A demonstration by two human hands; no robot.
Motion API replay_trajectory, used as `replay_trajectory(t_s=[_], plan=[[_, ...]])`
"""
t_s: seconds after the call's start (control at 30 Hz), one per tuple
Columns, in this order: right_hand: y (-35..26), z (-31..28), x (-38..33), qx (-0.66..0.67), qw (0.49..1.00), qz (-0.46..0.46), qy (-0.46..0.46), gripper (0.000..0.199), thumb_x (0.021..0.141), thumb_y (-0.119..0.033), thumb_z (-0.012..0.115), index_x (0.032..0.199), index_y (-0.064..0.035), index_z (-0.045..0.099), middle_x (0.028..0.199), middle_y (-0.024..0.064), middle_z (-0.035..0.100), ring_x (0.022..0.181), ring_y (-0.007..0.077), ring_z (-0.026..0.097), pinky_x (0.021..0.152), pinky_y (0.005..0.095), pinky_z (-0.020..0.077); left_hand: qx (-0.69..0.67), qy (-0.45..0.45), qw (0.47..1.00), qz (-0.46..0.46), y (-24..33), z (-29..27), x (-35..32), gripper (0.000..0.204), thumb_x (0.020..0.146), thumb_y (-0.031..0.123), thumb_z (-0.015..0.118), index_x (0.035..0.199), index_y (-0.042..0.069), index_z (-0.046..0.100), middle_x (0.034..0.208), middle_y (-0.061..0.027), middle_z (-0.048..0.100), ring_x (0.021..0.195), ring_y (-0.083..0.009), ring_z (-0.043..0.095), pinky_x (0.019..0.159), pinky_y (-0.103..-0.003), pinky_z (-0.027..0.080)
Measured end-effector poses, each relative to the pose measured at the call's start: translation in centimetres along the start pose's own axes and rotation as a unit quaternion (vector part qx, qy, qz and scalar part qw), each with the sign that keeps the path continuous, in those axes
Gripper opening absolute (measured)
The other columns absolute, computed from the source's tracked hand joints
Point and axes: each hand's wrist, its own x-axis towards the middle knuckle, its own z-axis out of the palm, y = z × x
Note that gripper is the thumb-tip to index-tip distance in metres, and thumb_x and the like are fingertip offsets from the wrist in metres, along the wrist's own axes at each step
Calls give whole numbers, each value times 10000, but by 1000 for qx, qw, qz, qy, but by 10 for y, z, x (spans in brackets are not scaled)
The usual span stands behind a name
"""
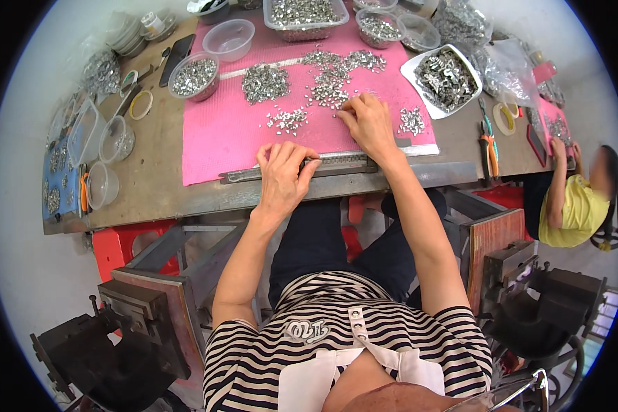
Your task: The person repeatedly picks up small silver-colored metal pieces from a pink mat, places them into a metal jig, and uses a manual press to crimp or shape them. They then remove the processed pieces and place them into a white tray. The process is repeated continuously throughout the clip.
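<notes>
My left hand (285, 175) is bent over a long metal rail (340, 159) at the front edge of the table. Its thumb and index finger close near a small dark piece on the rail, too small to name. Further forward, my right hand (372, 127) reaches to the near edge of a spread of small silver metal pieces (329, 81). Its thumb and index fingertips come together there, and whatever they pinch is hidden. Smaller heaps of silver pieces (288, 121) lie on the pink mat (216, 141) beyond my left hand.
Tubs of metal pieces (196, 77) and a white tray (427, 88) flank the mat. Orange-handled pliers (489, 154) and tape rolls (504, 120) lie to the right, more containers (103, 185) to the left. A person in yellow (573, 209) works at far right.
</notes>
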Motion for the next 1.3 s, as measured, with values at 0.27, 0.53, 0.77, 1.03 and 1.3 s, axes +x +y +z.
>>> replay_trajectory(t_s=[0.27, 0.53, 0.77, 1.03, 1.3], plan=[[-8, -12, -10, 17, 998, -42, -43, 88, 873, -133, 736, 901, -60, 696, 898, 107, 643, 884, 297, 618, 841, 432, 429, 6, -4, 1000, -7, -2, 1, -1, 81, 905, 146, 718, 916, 81, 672, 889, -24, 630, 884, -226, 580, 989, -432, 327], [-2, -20, -19, 160, 984, 42, -61, 105, 879, -124, 731, 944, -41, 722, 882, 114, 633, 866, 313, 623, 849, 445, 438, 7, -4, 1000, -13, -3, 3, 0, 125, 893, 170, 742, 933, 80, 664, 893, -28, 643, 868, -228, 585, 991, -429, 334], [-13, -17, -23, 39, 998, -7, -57, 104, 874, -143, 742, 928, -60, 709, 917, 96, 621, 939, 294, 614, 846, 435, 431, -7, -1, 1000, -27, -2, 3, -1, 169, 901, 188, 747, 991, 72, 664, 897, -29, 655, 854, -224, 591, 1001, -427, 335], [-6, -27, -30, 17, 998, -24, -62, 105, 876, -145, 736, 918, -62, 687, 897, 93, 610, 913, 296, 608, 828, 440, 421, 6, 10, 1000, -27, -1, 6, 1, 166, 913, 199, 745, 1022, 87, 690, 884, -18, 665, 870, -203, 616, 1033, -445, 320], [-11, -40, -41, 84, 996, 12, -42, 63, 881, -75, 713, 925, -44, 681, 901, 80, 653, 867, 270, 620, 820, 395, 424, 70, 17, 997, 42, -14, 37, 62, 106, 913, 214, 738, 992, 143, 730, 904, -6, 660, 923, -209, 606, 1049, -506, 311]])
